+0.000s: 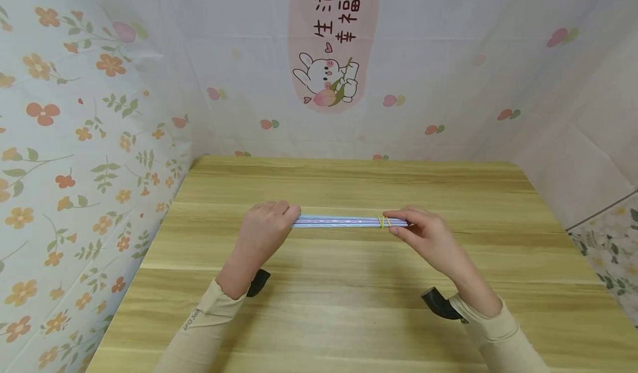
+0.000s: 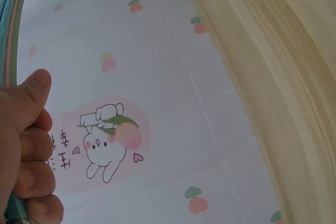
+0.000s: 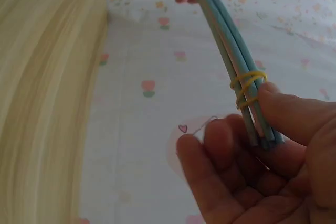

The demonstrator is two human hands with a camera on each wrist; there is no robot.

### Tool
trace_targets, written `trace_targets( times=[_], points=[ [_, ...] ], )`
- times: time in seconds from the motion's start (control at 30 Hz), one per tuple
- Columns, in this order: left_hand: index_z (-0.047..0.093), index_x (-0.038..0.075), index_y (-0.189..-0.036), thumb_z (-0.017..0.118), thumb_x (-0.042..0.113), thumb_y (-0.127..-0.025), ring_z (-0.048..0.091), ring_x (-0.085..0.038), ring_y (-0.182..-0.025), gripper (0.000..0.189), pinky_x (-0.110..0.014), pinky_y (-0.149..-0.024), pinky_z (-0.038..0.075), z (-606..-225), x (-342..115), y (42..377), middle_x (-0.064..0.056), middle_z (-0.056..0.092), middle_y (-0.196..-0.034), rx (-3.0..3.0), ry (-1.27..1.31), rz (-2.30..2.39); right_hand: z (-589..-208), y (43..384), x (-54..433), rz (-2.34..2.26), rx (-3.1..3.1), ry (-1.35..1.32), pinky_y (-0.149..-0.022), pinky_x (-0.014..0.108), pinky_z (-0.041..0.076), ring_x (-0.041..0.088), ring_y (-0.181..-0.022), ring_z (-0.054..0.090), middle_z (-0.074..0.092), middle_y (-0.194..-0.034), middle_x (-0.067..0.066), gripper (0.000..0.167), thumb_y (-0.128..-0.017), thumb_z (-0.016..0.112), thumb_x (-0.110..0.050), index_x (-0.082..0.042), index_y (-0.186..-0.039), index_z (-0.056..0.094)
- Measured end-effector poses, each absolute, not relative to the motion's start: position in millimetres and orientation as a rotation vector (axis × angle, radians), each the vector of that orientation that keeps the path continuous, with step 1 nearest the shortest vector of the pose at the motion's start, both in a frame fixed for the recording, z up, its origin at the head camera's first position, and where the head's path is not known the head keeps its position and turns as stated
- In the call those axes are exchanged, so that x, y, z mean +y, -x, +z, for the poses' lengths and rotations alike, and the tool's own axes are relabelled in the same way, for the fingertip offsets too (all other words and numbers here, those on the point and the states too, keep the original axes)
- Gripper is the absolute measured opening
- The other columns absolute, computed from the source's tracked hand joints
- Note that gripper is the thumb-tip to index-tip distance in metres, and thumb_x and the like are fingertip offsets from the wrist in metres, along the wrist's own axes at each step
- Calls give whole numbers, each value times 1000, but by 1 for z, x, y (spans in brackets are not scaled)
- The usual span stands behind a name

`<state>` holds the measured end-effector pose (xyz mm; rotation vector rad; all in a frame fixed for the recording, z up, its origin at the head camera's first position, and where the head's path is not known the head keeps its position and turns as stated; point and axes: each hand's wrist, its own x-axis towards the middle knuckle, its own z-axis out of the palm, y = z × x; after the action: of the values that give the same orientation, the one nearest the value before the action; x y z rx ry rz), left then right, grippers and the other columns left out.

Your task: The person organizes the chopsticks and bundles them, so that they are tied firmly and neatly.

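Observation:
A bundle of slim pastel blue and pink chopsticks (image 1: 339, 221) is held level above the table. My left hand (image 1: 266, 229) is wrapped round its left end, and in the left wrist view the left hand (image 2: 26, 145) shows curled fingers with the thumb lying along the sticks. A yellow rubber band (image 1: 383, 221) loops round the bundle near its right end. There my right hand (image 1: 426, 231) pinches between thumb and forefinger. In the right wrist view the rubber band (image 3: 249, 87) crosses over itself beside the thumb, and the stick tips stick out below it.
Below the hands lies a wood-grain table (image 1: 324, 306). A white cloth (image 1: 224, 46) with a printed rabbit hangs behind it, and a flowered cloth (image 1: 75, 157) hangs at the left. Dark curved pieces (image 1: 441, 303) project near both wrists.

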<state>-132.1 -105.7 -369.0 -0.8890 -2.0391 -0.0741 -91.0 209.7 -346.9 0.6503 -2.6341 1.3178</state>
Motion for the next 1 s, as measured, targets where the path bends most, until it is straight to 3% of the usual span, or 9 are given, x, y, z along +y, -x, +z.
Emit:
trace_targets(
  times=[0.27, 0.5, 0.73, 1.0],
  points=[
    [37, 8, -64, 45, -11, -91, 10, -9, -52, 34, -22, -48, 11, -369, -105, 132, 1, 24, -53, -2041, 888, -80, -341, 94, 209, 881, -2628, -801, -65, 22, 48, 2, -75, 54, 65, -89, -5, 20, -78, 75, -4, -7, -97, 70],
    [41, 7, -66, 50, -11, -88, 12, -8, -51, 31, -22, -47, 12, -371, -103, 132, 2, 24, -54, -2023, 895, -91, -335, 94, 202, 785, -2718, -870, -61, 22, 45, 4, -72, 52, 65, -91, -5, 24, -79, 76, -13, -9, -101, 70],
    [42, 8, -66, 38, -6, -97, 12, -8, -51, 34, -22, -47, 13, -369, -101, 130, 2, 26, -53, -2024, 893, -81, -335, 94, 197, 788, -2710, -885, -59, 21, 44, 4, -68, 49, 65, -91, -4, 26, -78, 76, -14, -10, -104, 70],
    [41, 8, -66, 46, -13, -88, 12, -8, -51, 31, -22, -48, 13, -368, -100, 128, 2, 25, -54, -2026, 897, -92, -337, 95, 194, 826, -2663, -887, -57, 20, 43, 3, -66, 47, 66, -89, -5, 29, -76, 78, -17, -10, -103, 71]
  ],
)
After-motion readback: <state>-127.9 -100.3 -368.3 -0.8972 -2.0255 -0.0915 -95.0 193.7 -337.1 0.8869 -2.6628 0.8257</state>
